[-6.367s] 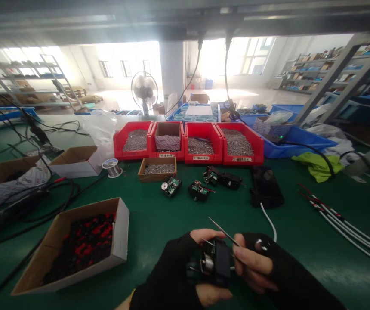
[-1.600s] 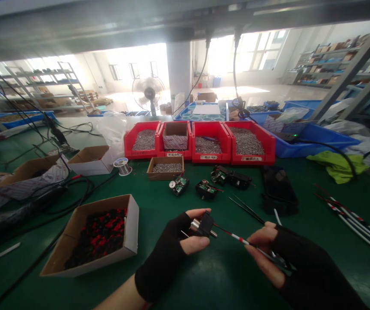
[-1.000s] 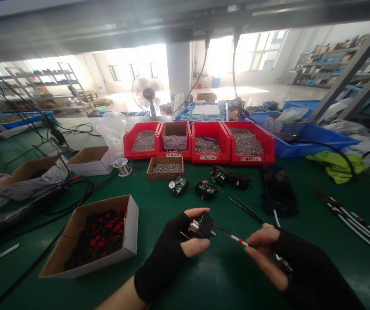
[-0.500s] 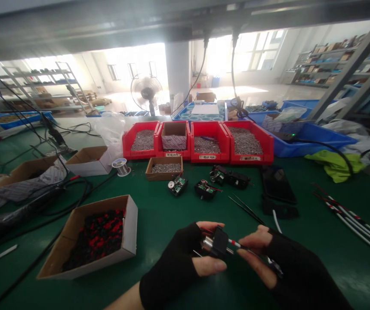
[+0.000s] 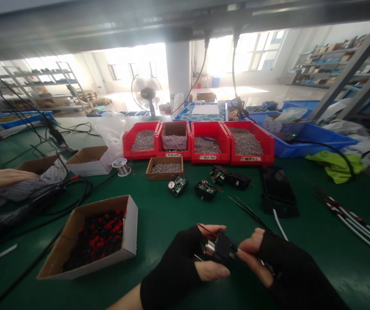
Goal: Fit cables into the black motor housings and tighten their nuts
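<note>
My left hand (image 5: 185,267), in a black fingerless glove, pinches a small black motor part (image 5: 219,249) with a silver shaft end and a red wire looping off its top. My right hand (image 5: 269,265), also gloved, meets it from the right, thumb and forefinger pinched on a thin wire at the part's right side. Both hands hover low over the green table (image 5: 172,215) near its front edge. A pair of black tweezers (image 5: 246,211) lies on the table just beyond my right hand.
A cardboard box of red and black parts (image 5: 96,234) sits left of my hands. Three small circuit assemblies (image 5: 204,188) and a box of screws (image 5: 164,168) lie ahead, before red bins (image 5: 198,142). White cables (image 5: 349,217) run at right. Another person's hand (image 5: 2,178) rests at far left.
My right hand has slid along the wire up to the motor part, so the striped wire between the hands no longer shows. Another person's hand has come in at far left.
</note>
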The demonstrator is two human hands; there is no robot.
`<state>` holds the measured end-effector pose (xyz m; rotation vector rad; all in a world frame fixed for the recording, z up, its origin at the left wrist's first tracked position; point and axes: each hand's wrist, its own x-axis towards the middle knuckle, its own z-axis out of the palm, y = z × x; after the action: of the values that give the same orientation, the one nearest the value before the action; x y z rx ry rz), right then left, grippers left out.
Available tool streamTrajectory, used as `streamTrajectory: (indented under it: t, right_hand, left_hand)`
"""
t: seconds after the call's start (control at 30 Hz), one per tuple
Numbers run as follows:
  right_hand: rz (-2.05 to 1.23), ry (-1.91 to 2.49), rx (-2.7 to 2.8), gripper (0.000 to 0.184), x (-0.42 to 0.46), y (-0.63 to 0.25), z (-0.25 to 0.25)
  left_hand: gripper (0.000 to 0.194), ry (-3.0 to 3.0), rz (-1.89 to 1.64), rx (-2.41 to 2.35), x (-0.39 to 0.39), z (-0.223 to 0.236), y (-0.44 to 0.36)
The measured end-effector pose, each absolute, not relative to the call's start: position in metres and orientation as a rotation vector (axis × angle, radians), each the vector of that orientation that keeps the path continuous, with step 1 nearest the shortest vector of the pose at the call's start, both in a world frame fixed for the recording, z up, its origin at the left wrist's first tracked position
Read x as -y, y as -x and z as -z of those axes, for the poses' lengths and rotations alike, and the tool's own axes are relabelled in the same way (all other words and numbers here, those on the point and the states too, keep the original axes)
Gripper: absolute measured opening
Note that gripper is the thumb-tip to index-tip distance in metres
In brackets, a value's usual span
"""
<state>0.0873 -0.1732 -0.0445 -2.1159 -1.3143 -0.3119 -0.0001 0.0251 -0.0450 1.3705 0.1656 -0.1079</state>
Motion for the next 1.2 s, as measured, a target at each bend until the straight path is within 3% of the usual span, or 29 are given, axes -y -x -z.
streamTrajectory:
  t: [0.1,0.17,0.33,0.4,0.47,0.6,0.77,0.87,1.0,1.07,1.13,1.2]
  right_hand:
    - [0.574,2.078,1.403,0.020,0.172,-0.086,0.052]
    - [0.563,2.064,1.365,0.019,0.172,-0.085,0.054]
    - [-0.342,2.013,0.726,0.027,0.173,-0.075,0.044]
    - [-0.412,2.000,0.539,0.029,0.171,-0.070,0.043]
    - [-0.139,2.051,0.679,0.020,0.169,-0.069,0.047]
    - [0.728,2.055,1.304,0.014,0.165,-0.080,0.058]
    - [1.089,2.120,1.546,0.017,0.167,-0.088,0.065]
    - [0.831,2.123,1.358,0.022,0.167,-0.079,0.065]
    - [-0.210,2.025,0.706,0.034,0.166,-0.065,0.058]
    - [-0.475,1.963,0.565,0.038,0.168,-0.064,0.056]
    - [-0.262,2.036,0.719,0.026,0.169,-0.069,0.057]
    - [0.214,2.091,1.090,0.008,0.171,-0.077,0.061]
  left_hand:
    - [0.066,-1.396,0.032,-0.139,-0.023,0.052,0.004]
    - [0.067,-1.431,-0.026,-0.122,-0.023,0.058,0.007]
    - [0.068,-1.539,-0.095,0.036,-0.025,0.063,0.008]
    - [0.071,-1.543,-0.007,0.023,-0.026,0.060,0.007]
    - [0.072,-1.513,0.086,-0.020,-0.027,0.056,0.006]
    - [0.068,-1.489,0.129,-0.141,-0.025,0.052,0.004]
    - [0.075,-1.480,0.155,-0.159,-0.023,0.053,0.005]
    - [0.067,-1.547,0.130,-0.128,-0.023,0.055,0.007]
    - [0.057,-1.662,0.009,-0.058,-0.024,0.060,0.009]
    - [0.064,-1.600,-0.004,-0.073,-0.023,0.061,0.008]
    - [0.073,-1.490,0.008,-0.134,-0.022,0.059,0.007]
    - [0.074,-1.438,0.036,-0.188,-0.022,0.056,0.006]
